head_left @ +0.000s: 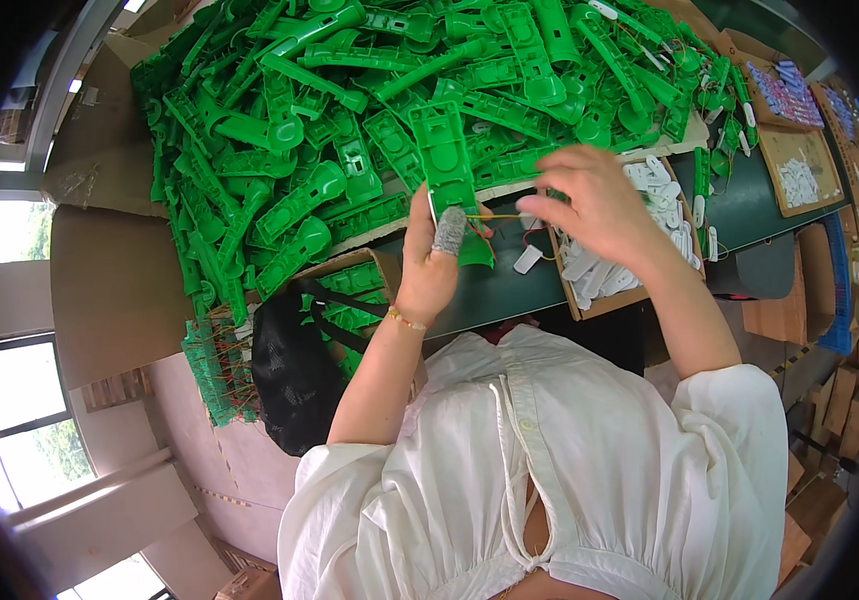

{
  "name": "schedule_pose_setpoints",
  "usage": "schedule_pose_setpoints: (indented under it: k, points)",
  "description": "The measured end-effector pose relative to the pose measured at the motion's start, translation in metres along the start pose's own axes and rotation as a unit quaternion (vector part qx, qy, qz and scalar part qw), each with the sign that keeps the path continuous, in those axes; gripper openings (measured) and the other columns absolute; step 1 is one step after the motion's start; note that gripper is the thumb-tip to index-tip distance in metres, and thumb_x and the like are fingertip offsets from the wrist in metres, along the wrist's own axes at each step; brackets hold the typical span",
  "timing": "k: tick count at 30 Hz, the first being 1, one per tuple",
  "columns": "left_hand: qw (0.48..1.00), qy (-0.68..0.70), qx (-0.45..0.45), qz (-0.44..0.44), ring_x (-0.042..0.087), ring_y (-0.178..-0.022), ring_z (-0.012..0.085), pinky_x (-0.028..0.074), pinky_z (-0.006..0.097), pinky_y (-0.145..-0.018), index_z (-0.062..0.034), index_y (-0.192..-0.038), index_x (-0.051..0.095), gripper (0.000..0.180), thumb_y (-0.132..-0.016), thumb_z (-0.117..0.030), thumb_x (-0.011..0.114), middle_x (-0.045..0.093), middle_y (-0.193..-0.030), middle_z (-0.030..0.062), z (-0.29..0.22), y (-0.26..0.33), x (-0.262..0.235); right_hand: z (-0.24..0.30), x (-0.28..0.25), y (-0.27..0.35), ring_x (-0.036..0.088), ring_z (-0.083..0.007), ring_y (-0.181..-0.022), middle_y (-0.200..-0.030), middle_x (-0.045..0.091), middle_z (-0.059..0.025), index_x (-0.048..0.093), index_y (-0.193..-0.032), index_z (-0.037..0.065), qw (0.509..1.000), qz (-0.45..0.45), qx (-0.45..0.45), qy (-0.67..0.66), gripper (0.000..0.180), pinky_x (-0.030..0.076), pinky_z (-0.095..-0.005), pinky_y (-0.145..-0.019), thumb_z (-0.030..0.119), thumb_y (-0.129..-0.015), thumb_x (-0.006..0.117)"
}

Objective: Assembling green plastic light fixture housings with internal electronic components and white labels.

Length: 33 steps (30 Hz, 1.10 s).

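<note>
My left hand (431, 245) grips a long green plastic housing (441, 150), held upright over the bench front, its ribbed hollow side facing me. A grey knitted cover (449, 230) is on the thumb, which presses on the lower part of the housing. From there a thin yellow wire (494, 216) stretches to the right. At its far end my right hand (594, 205) is closed in a pinch, fingers curled. Below the wire dangles a small white plastic piece (527, 260) on a red lead. What lies under the left thumb is hidden.
A large heap of green housings (349, 90) fills the far side. At right stands a cardboard box (581, 312) of white plastic parts (604, 265). Wired green pieces (719, 160) lie beyond it. A black bag (289, 370) hangs at left, beside a box of green parts (354, 285).
</note>
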<state>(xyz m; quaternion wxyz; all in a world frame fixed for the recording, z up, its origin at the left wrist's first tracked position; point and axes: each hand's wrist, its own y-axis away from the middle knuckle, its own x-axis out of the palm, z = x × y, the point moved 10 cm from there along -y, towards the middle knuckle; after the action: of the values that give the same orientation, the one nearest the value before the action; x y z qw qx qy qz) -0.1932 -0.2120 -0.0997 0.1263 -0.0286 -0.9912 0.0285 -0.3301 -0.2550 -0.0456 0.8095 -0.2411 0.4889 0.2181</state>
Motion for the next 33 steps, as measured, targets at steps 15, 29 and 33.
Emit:
schedule_pose_setpoints:
  k: [15, 29, 33]
  points:
    - [0.978, -0.136, 0.094, 0.13, 0.046, -0.111, 0.0172, 0.039, 0.031, -0.092, -0.0036, -0.14, 0.015, 0.058, -0.088, 0.0, 0.041, 0.043, -0.125, 0.0092, -0.027, 0.023, 0.034, 0.033, 0.043, 0.027, 0.057, -0.0078, -0.078, -0.088, 0.062, -0.0044, 0.06, -0.102, -0.004, 0.787, 0.01, 0.092, -0.61, 0.026, 0.048, -0.0229, -0.069, 0.006, -0.078, 0.067]
    - [0.963, 0.246, -0.079, 0.079, 0.056, -0.097, 0.0214, 0.047, 0.033, -0.08, -0.0023, -0.124, 0.043, 0.045, -0.092, -0.034, 0.043, 0.055, -0.113, 0.0111, 0.001, 0.033, 0.037, 0.029, 0.057, 0.033, 0.05, -0.0065, -0.064, -0.074, 0.055, -0.0001, 0.056, -0.102, -0.001, 0.733, -0.025, 0.136, -0.666, 0.022, 0.044, -0.021, -0.057, 0.012, -0.085, 0.06]
    - [0.999, 0.003, -0.05, -0.009, 0.051, -0.106, 0.018, 0.044, 0.031, -0.085, -0.0017, -0.133, 0.034, 0.044, -0.092, -0.015, 0.045, 0.051, -0.12, 0.0091, 0.006, 0.03, 0.01, 0.019, 0.067, 0.029, 0.054, -0.0083, -0.074, -0.086, 0.058, -0.0021, 0.053, -0.111, 0.0, 0.785, -0.027, 0.131, -0.605, 0.028, 0.046, -0.0224, -0.065, 0.011, -0.085, 0.06]
